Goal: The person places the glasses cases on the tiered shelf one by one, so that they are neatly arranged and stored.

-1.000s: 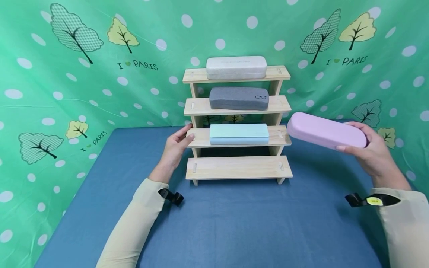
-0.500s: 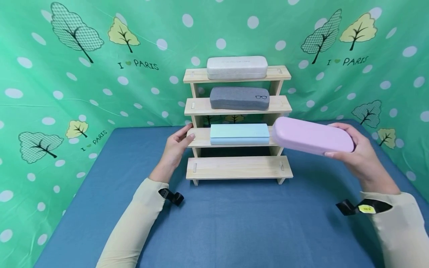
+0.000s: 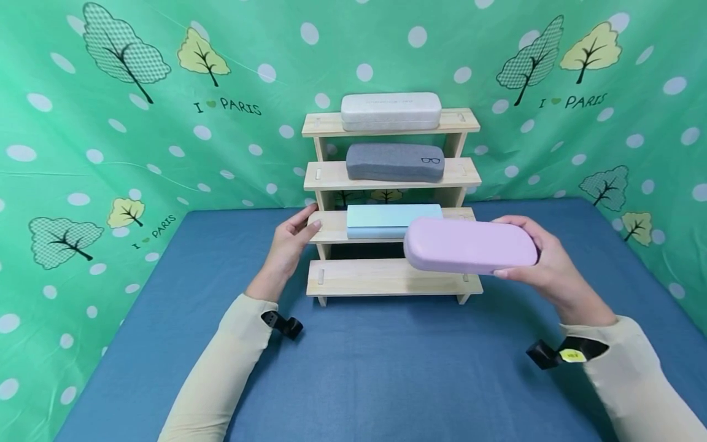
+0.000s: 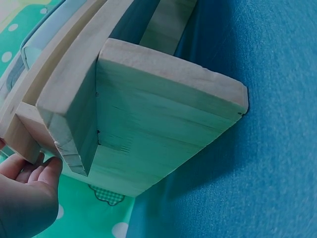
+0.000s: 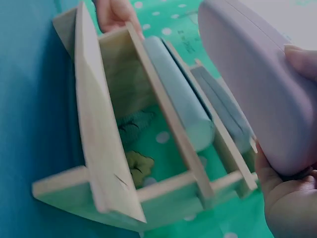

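My right hand [image 3: 558, 273] grips a lilac glasses case [image 3: 469, 245] by its right end. The case hangs above the bottom step of a wooden stepped rack [image 3: 353, 276] and hides part of the light blue glasses case [image 3: 381, 221] on the step above. With the thumb on top, my left hand [image 3: 287, 245] holds the left end of that second-lowest step. In the left wrist view, the curled fingers [image 4: 49, 171] touch the rack's wooden edge. A grey glasses case [image 3: 392, 162] with a spectacles mark lies one step higher, and a whitish case [image 3: 389, 112] lies on top.
The rack stands on a blue cloth-covered table [image 3: 359, 368]. Behind it hangs a green curtain [image 3: 265, 37] with white dots and printed trees. A black wrist camera [image 3: 284, 324] is strapped to the left sleeve, another to the right.
My right hand has carried the lilac case leftward and down, from beside the rack to in front of its lower steps, and the case has levelled. My left hand stays in place.
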The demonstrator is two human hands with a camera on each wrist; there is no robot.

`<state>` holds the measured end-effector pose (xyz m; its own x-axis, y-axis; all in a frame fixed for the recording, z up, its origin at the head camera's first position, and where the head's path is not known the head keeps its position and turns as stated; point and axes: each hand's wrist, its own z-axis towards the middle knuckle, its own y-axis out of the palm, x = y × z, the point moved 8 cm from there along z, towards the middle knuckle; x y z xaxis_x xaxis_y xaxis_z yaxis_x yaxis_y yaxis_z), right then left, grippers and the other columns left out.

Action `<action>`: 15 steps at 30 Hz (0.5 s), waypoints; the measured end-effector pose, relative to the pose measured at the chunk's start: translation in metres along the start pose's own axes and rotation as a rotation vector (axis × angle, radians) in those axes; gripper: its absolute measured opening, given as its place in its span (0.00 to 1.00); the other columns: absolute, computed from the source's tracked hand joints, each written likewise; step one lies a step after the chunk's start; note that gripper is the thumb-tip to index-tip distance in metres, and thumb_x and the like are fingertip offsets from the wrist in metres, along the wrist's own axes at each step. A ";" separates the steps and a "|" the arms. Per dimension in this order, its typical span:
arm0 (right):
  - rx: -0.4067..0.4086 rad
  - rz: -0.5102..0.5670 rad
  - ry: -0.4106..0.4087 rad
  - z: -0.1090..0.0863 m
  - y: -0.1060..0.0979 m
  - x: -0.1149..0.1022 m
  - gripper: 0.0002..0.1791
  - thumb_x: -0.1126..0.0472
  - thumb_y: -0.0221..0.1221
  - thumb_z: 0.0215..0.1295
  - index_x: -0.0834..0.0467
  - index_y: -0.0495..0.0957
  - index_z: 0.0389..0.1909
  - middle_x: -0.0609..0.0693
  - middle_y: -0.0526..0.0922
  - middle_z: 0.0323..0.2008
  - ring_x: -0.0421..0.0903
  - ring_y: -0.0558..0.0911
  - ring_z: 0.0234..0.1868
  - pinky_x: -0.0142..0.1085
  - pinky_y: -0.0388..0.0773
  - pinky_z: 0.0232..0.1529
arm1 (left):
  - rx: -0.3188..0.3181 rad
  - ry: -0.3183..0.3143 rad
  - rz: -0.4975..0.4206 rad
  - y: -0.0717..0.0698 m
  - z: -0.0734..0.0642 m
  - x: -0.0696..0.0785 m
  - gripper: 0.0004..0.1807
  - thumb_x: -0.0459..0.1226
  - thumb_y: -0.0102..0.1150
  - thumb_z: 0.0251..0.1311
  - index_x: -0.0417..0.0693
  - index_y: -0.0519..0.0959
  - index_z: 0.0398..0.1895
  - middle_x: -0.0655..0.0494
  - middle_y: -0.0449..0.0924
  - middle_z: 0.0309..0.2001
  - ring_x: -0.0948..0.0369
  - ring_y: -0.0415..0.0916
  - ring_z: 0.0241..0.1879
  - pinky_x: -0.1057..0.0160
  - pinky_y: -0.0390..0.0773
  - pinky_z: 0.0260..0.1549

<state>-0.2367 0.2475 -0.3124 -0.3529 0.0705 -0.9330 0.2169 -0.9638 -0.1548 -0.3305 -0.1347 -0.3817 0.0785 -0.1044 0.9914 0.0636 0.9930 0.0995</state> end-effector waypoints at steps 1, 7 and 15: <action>-0.007 -0.006 0.006 0.000 0.003 0.001 0.36 0.84 0.61 0.43 0.60 0.68 0.57 0.51 0.72 0.53 0.47 0.70 0.48 0.28 0.75 0.41 | -0.001 0.001 0.000 0.000 0.000 0.000 0.28 0.30 0.53 0.65 0.39 0.62 0.68 0.47 0.61 0.69 0.57 0.60 0.67 0.65 0.65 0.61; -0.027 -0.084 0.027 0.002 0.018 0.011 0.36 0.81 0.63 0.44 0.60 0.68 0.57 0.49 0.72 0.52 0.47 0.70 0.48 0.28 0.73 0.42 | 0.001 0.007 0.006 0.000 0.000 0.000 0.28 0.30 0.53 0.65 0.39 0.62 0.68 0.47 0.61 0.68 0.57 0.60 0.66 0.64 0.65 0.62; -0.052 -0.204 0.040 0.006 0.033 0.026 0.36 0.76 0.67 0.42 0.61 0.67 0.56 0.45 0.73 0.51 0.46 0.70 0.48 0.30 0.71 0.42 | 0.002 0.003 -0.006 0.000 0.000 -0.001 0.28 0.31 0.53 0.65 0.40 0.63 0.68 0.48 0.62 0.68 0.58 0.61 0.66 0.65 0.66 0.60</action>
<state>-0.2439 0.2160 -0.3396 -0.3578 0.2741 -0.8927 0.1919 -0.9140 -0.3576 -0.3305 -0.1349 -0.3823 0.0811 -0.1106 0.9905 0.0619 0.9925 0.1058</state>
